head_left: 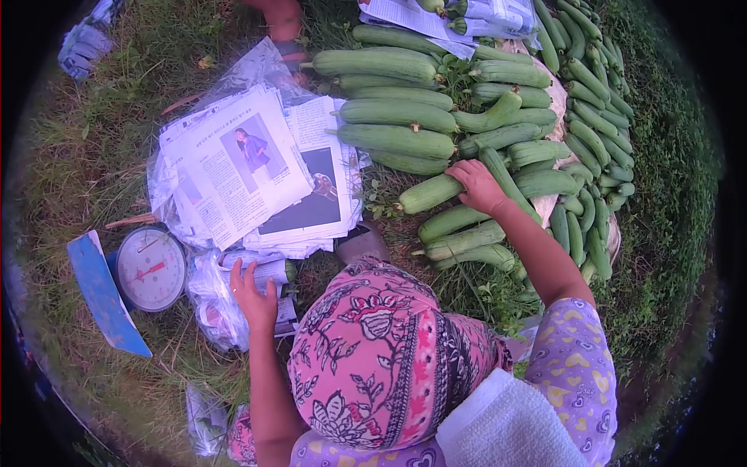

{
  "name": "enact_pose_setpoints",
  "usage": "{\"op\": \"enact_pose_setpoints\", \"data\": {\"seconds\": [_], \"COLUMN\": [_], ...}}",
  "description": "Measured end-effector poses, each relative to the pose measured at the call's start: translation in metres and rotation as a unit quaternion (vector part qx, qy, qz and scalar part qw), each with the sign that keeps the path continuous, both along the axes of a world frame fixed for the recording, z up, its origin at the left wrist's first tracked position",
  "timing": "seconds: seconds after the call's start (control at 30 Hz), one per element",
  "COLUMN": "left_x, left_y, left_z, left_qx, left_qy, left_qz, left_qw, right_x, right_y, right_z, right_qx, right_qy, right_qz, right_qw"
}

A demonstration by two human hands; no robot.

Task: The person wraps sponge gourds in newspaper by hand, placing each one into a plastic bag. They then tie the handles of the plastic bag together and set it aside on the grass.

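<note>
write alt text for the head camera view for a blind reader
A person in a pink floral headscarf rests the right hand on a green luffa-like gourd beside many more gourds; the left hand is spread at a plastic bag and newspaper-wrapped gourd. Stacked newspapers and a dial scale sit nearby.

Smooth skin is seen on the gourds [398, 140], matt paper in the newspapers [222, 171], glossy plastic in the bag [206, 292], rough cloth in the towel [513, 428].

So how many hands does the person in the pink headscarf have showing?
2: the left hand over the plastic bag, the right hand on a green gourd. Neither is hidden.
</note>
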State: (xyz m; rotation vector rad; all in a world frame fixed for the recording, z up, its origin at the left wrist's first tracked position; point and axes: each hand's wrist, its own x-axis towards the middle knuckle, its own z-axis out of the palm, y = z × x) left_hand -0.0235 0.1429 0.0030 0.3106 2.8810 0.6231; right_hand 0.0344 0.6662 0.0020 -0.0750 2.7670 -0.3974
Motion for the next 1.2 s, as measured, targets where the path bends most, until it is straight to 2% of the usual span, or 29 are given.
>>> {"op": "enact_pose_setpoints", "data": {"seconds": [0.17, 0.2, 0.27, 0.37, 0.5, 0.53, 0.63, 0.67, 0.77, 0.83, 0.93, 1.03, 1.2], "left_x": [-0.004, -0.005, -0.01, -0.017, -0.025, -0.027, -0.037, -0.041, -0.052, -0.06, -0.072, -0.084, -0.096], "left_y": [0.0, 0.001, 0.003, 0.008, 0.006, 0.006, 0.002, 0.001, 0.001, 0.002, 0.003, 0.001, -0.004], "left_z": [-0.001, -0.002, -0.003, 0.002, -0.002, -0.004, -0.004, -0.005, -0.011, -0.014, -0.018, -0.027, -0.039], "left_qx": [0.01, 0.011, 0.018, 0.012, 0.025, 0.025, 0.018, 0.006, -0.016, -0.025, -0.056, -0.076, -0.061], "left_qy": [0.003, 0.006, 0.009, -0.003, 0.019, 0.023, 0.02, 0.026, 0.032, 0.028, 0.025, 0.02, 0.029], "left_qz": [0.021, 0.022, 0.02, 0.021, 0.013, 0.012, 0.011, 0.011, -0.001, -0.013, -0.027, -0.042, -0.076], "left_qw": [1.0, 1.0, 1.0, 1.0, 0.999, 0.999, 1.0, 1.0, 0.999, 0.999, 0.998, 0.996, 0.995], "right_x": [-0.025, -0.033, -0.048, -0.079, -0.115, -0.129, -0.172, -0.185, -0.226, -0.248, -0.259, -0.255, -0.244], "right_y": [-0.02, -0.023, -0.026, -0.03, -0.059, -0.072, -0.127, -0.15, -0.216, -0.254, -0.291, -0.305, -0.305], "right_z": [0.051, 0.053, 0.057, 0.057, 0.041, 0.034, 0.021, 0.02, 0.002, -0.004, -0.035, -0.048, -0.056], "right_qx": [-0.178, -0.279, -0.457, -0.61, -0.639, -0.65, -0.584, -0.569, -0.461, -0.372, -0.306, -0.248, -0.242], "right_qy": [0.034, -0.009, -0.097, -0.242, -0.26, -0.259, -0.212, -0.2, -0.099, -0.052, 0.073, 0.068, 0.109], "right_qz": [-0.073, -0.132, -0.244, -0.315, -0.319, -0.27, -0.152, -0.132, 0.022, 0.107, 0.188, 0.206, 0.188], "right_qw": [0.981, 0.951, 0.85, 0.686, 0.65, 0.662, 0.769, 0.787, 0.881, 0.92, 0.931, 0.944, 0.946]}}
